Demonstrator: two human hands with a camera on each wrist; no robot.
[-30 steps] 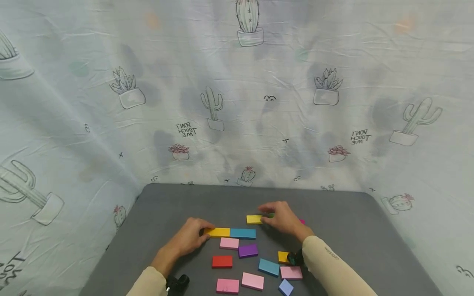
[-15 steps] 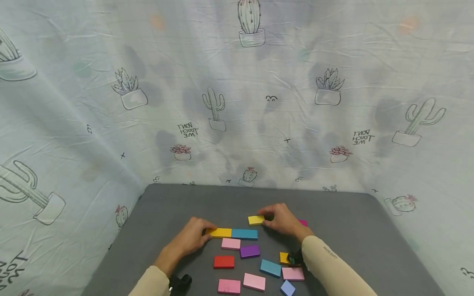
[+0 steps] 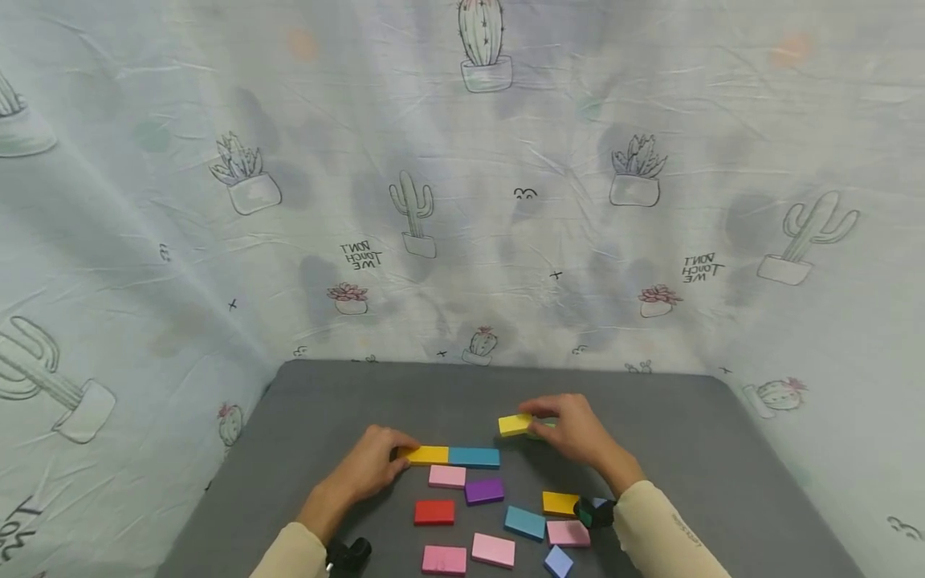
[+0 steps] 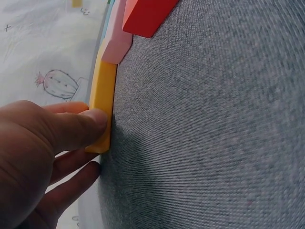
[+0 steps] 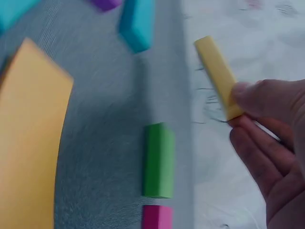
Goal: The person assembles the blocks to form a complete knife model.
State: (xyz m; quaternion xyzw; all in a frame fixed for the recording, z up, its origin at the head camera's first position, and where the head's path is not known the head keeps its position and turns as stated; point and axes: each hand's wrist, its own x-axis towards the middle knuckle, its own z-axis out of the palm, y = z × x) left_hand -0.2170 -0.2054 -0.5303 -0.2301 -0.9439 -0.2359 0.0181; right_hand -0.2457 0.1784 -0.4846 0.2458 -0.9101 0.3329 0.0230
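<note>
My left hand (image 3: 367, 464) pinches the left end of an orange-yellow block (image 4: 105, 88) between thumb and fingers. That block lies on the grey table, end to end with a blue block (image 3: 474, 457). Over the far part of the table, my right hand (image 3: 572, 427) pinches a lighter yellow block (image 5: 217, 76) by one end. The yellow block is raised off the table and slightly tilted, its free end pointing left. Below it, in the right wrist view, a green block (image 5: 159, 160) lies in line with a magenta block (image 5: 157, 218); the right hand mostly hides these in the head view.
Nearer on the grey table (image 3: 332, 401) lie a pink block (image 3: 447, 476), a purple block (image 3: 484, 491), a red block (image 3: 434, 512), another orange-yellow block (image 3: 560, 503) and several other flat blocks. A cactus-print cloth (image 3: 462, 201) stands behind and at both sides.
My right hand has lifted the yellow block off the table and shifted it to the right, over the green block. The left hand keeps its hold on the orange-yellow block.
</note>
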